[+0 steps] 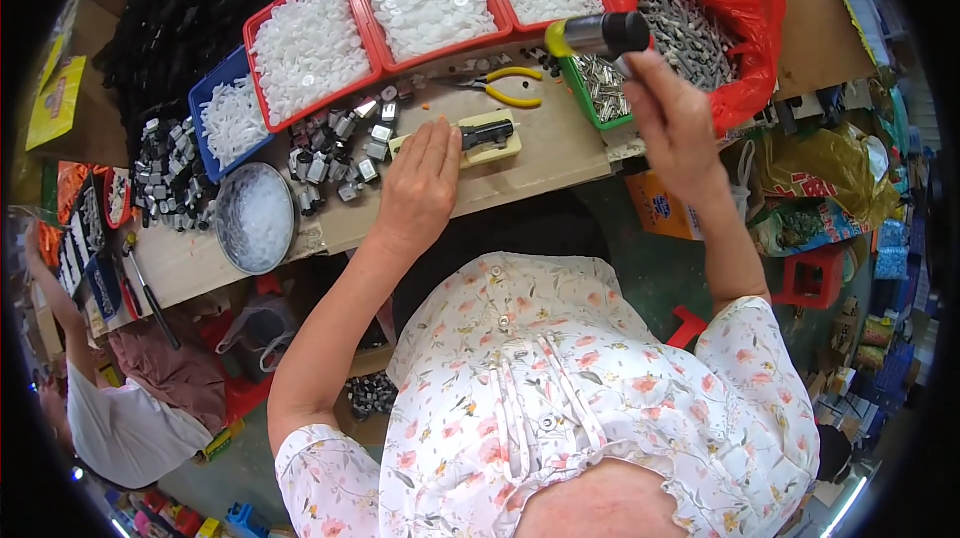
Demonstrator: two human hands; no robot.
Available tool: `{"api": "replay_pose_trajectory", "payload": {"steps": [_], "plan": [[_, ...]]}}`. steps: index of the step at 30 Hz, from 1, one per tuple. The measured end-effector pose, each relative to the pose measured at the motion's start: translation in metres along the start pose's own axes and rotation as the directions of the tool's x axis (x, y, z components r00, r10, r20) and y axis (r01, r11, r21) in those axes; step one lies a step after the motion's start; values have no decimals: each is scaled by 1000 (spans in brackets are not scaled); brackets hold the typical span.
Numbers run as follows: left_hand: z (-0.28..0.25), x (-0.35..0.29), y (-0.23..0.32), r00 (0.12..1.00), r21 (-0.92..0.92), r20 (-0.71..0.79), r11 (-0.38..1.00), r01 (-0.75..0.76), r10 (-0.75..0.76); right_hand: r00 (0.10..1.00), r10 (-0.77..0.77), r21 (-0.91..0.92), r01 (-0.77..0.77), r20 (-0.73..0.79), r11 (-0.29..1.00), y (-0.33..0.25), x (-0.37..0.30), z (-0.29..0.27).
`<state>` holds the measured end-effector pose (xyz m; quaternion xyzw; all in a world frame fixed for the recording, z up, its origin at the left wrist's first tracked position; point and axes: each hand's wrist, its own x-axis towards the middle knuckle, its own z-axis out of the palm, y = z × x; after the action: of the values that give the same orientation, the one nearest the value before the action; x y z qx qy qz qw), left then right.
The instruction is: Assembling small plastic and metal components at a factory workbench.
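My left hand (425, 173) lies with its fingers close together over the left end of a cream block (505, 149), gripping it against the table. In that block sits a black part (487, 135) with a small metal piece, just right of my fingertips. My thumb is hidden. Raised to the right of the block, my right hand (675, 113) is closed around the handle of a mallet (590, 36). The mallet head is black at one end, yellow at the other and shiny between. Yellow-handled pliers (512, 86) lie on the table beyond the block.
Red trays (378, 66) of white plastic pieces line the back. A green tray (618, 122) and a red bag (770, 48) hold metal pins. Silver-and-black parts (335, 153) and a metal bowl (291, 228) lie left. Another person (140, 418) sits at far left.
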<state>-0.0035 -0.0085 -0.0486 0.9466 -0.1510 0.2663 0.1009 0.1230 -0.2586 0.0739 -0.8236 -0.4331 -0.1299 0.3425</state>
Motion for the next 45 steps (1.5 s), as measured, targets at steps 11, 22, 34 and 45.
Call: {"api": "replay_pose_trajectory", "payload": {"steps": [11, 22, 34, 45], "plan": [[-1, 3, 1, 999, 35, -42, 999, -17, 19, 989, 32, 69, -43, 143, 997, -27, -13, 46], [-5, -8, 41, 979, 90, 2, 975, 201, -202, 836, 214, -220, -115, 505, 969, -12, -22, 65], [15, -19, 58, 978, -73, -48, 977, 199, -203, 826, -31, -118, 117, 562, 986, -37, 12, 79], [12, -28, 52, 976, -94, -60, 975, 202, -208, 781, 72, -143, 22, 620, 989, -38, 17, 84]]}}
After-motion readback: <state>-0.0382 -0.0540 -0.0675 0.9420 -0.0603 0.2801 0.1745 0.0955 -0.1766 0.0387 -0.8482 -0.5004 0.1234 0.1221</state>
